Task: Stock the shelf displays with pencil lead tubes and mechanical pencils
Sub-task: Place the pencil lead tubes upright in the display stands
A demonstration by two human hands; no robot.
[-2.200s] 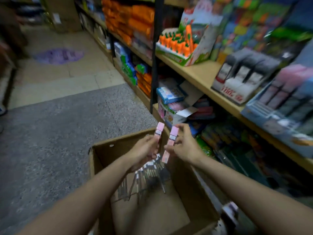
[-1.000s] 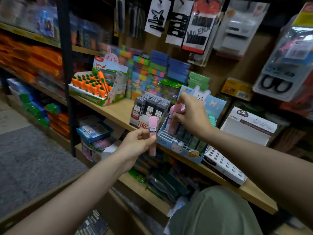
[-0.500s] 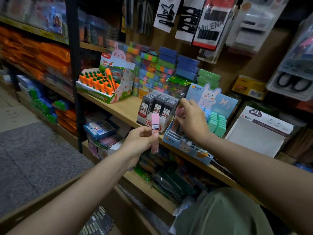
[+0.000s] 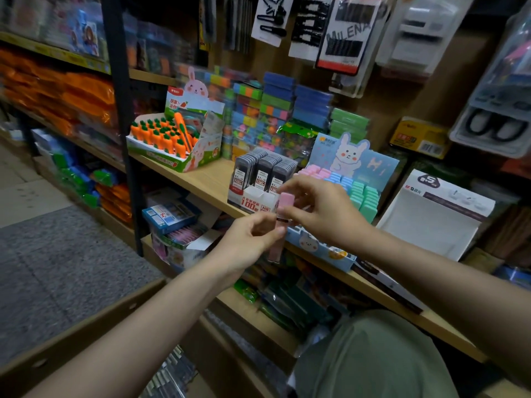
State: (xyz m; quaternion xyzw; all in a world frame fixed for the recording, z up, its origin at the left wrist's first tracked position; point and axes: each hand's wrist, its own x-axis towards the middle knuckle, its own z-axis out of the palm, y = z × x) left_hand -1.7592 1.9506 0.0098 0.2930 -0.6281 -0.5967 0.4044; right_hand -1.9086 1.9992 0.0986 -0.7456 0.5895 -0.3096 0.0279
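Now | both hands raised: L hand (image 4: 249,239) pinches pink lead tube (image 4: 280,222) | R hand (image 4: 321,211) prob. pinching its top

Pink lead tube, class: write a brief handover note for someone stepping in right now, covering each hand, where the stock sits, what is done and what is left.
Left hand holds the pink lead tube by its lower half.
Right hand pinches the tube's top.
Bunny display on the shelf already holds pink, blue and green tubes.
Left to do: slot this tube into the pink row; more stock lies in the cardboard box below.
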